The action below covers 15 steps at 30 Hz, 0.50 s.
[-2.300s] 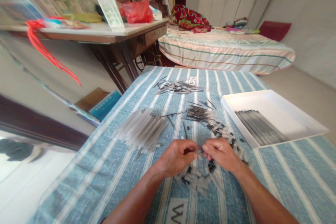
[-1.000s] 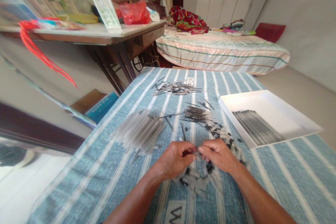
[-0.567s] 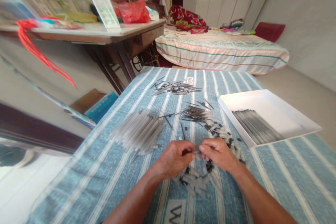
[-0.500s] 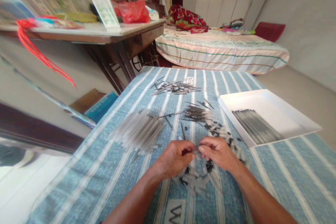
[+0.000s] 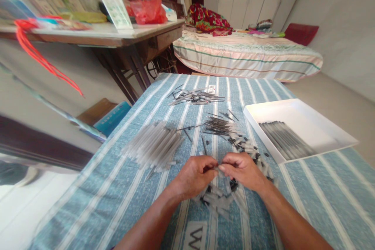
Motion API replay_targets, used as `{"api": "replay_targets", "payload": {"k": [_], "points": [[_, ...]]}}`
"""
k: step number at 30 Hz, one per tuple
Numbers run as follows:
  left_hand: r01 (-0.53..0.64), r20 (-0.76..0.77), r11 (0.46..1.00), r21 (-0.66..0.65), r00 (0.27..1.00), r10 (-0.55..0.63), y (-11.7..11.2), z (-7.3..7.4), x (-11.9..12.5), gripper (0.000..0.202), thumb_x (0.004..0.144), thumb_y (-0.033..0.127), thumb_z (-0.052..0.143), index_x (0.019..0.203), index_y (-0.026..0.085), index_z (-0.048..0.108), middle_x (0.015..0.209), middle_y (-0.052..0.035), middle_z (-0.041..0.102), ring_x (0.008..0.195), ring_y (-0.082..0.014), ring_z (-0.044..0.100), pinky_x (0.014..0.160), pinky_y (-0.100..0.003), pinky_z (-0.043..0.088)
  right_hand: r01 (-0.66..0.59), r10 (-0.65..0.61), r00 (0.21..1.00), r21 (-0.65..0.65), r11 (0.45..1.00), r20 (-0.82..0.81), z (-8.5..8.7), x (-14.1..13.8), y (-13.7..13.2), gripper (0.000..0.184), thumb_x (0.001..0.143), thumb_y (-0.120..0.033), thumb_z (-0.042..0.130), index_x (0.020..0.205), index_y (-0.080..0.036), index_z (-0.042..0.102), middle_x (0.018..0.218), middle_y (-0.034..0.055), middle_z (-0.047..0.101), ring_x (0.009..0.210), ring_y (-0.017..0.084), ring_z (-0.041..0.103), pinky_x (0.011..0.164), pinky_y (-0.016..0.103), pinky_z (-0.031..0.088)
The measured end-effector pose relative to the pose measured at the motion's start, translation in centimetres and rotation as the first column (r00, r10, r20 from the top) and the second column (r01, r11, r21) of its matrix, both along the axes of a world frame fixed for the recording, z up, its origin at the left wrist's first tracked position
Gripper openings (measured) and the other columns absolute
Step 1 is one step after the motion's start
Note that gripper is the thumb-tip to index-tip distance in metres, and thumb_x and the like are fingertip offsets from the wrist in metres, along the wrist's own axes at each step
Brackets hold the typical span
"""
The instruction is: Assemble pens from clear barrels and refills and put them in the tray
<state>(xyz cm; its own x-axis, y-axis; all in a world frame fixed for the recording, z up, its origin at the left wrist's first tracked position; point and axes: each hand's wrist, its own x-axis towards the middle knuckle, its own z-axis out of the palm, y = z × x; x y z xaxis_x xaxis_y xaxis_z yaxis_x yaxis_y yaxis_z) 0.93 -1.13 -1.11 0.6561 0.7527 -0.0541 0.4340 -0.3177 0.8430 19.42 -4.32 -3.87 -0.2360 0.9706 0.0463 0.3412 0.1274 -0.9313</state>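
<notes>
My left hand (image 5: pixel 202 172) and my right hand (image 5: pixel 240 168) meet above the cloth, each closed in a pinch with fingertips almost touching. Something small and pale seems to sit between them, mostly hidden by the fingers. Below lies a loose pile of translucent pen caps (image 5: pixel 218 200) with small black pieces among them. More caps and black plugs (image 5: pixel 246 144) spread beyond my right hand. Thin dark pen refills (image 5: pixel 218 125) lie bunched farther off. To the left is a stack of translucent pen barrels (image 5: pixel 156 144).
A shallow white box (image 5: pixel 325 125) at right holds a row of dark-cored pens (image 5: pixel 284 138). Another heap of thin parts (image 5: pixel 196 97) lies at the far end of the striped tablecloth (image 5: pixel 96 199). A cluttered desk (image 5: pixel 146 39) stands left, a bed (image 5: pixel 249 56) beyond.
My right hand has shifted slightly left, so its fingertips are closer to my left hand's. The piles and the box have stayed put.
</notes>
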Motion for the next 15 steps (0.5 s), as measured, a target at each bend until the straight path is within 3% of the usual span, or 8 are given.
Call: {"api": "replay_targets", "payload": {"k": [6, 15], "points": [[0.01, -0.05, 0.992, 0.128, 0.999, -0.003, -0.18, 0.41, 0.24, 0.015, 0.073, 0.011, 0.048, 0.072, 0.016, 0.063, 0.064, 0.0023, 0.054, 0.061, -0.0107, 0.049, 0.056, -0.02, 0.035, 0.008, -0.008, 1.0, 0.004, 1.0, 0.025, -0.16, -0.08, 0.06, 0.031, 0.081, -0.039, 0.054, 0.059, -0.016, 0.053, 0.049, -0.0046, 0.049, 0.046, 0.008, 0.045, 0.045, 0.019, 0.033], [0.044, -0.113, 0.977, 0.21, 0.993, -0.02, 0.23, 0.86, -0.18, 0.016, 0.078, 0.016, 0.048, 0.075, 0.017, 0.064, 0.067, 0.0002, 0.056, 0.063, -0.012, 0.051, 0.059, -0.022, 0.035, 0.058, -0.058, 0.998, 0.011, 0.998, 0.023, -0.32, 0.21, 0.09, 0.034, 0.082, -0.04, 0.053, 0.058, -0.016, 0.053, 0.051, -0.0032, 0.052, 0.047, 0.008, 0.047, 0.047, 0.019, 0.035]]}}
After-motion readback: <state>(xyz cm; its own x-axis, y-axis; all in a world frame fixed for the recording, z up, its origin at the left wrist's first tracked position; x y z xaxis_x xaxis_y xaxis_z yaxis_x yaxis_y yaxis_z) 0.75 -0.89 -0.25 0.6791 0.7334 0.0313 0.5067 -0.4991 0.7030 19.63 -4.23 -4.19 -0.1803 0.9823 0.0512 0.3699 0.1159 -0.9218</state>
